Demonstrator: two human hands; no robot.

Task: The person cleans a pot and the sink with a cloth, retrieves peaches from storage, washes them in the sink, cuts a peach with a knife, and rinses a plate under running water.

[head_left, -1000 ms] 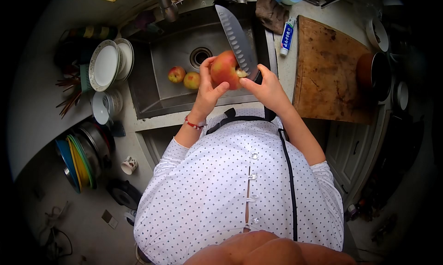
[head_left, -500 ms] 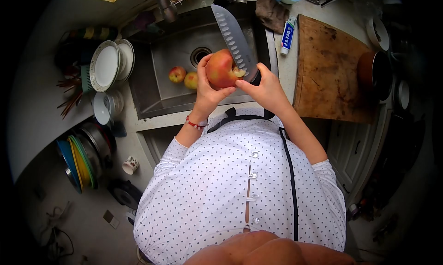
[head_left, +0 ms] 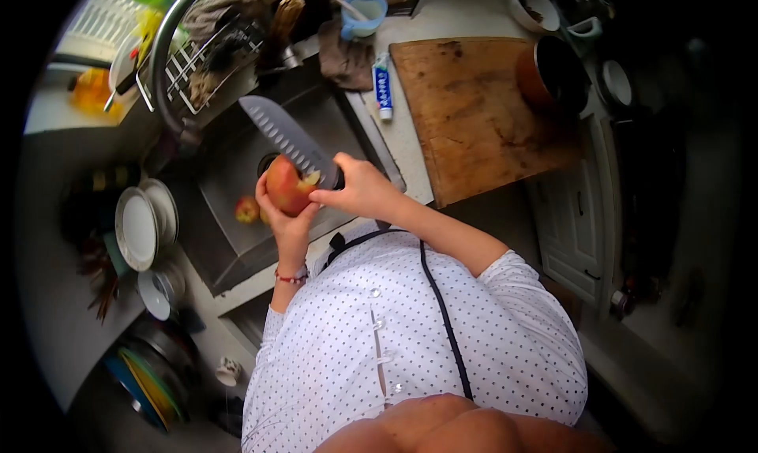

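A large red-and-yellow apple (head_left: 284,191) is in my left hand (head_left: 288,230), whose fingers wrap round its left side and underside. A pale cut notch shows on the apple's upper right. My right hand (head_left: 365,189) is closed round the dark handle of a kitchen knife (head_left: 286,136), with its thumb reaching to the apple. The blade, with a row of oval hollows, slants up and left over the sink (head_left: 237,254), close beside the cut. A smaller apple (head_left: 246,209) lies in the sink; another behind my left hand is mostly hidden.
Right of the sink is a wooden cutting board (head_left: 466,121) with a brown pot (head_left: 541,78) on it. A toothpaste tube (head_left: 383,87), a cloth (head_left: 346,54) and a blue cup (head_left: 365,15) stand near. The faucet (head_left: 162,66) arches at upper left; plates (head_left: 136,228) stand left.
The camera view has turned, so the sink and hands appear further left and more of the faucet and rack shows. Both hands keep hold of the apple and knife, the blade still beside the cut.
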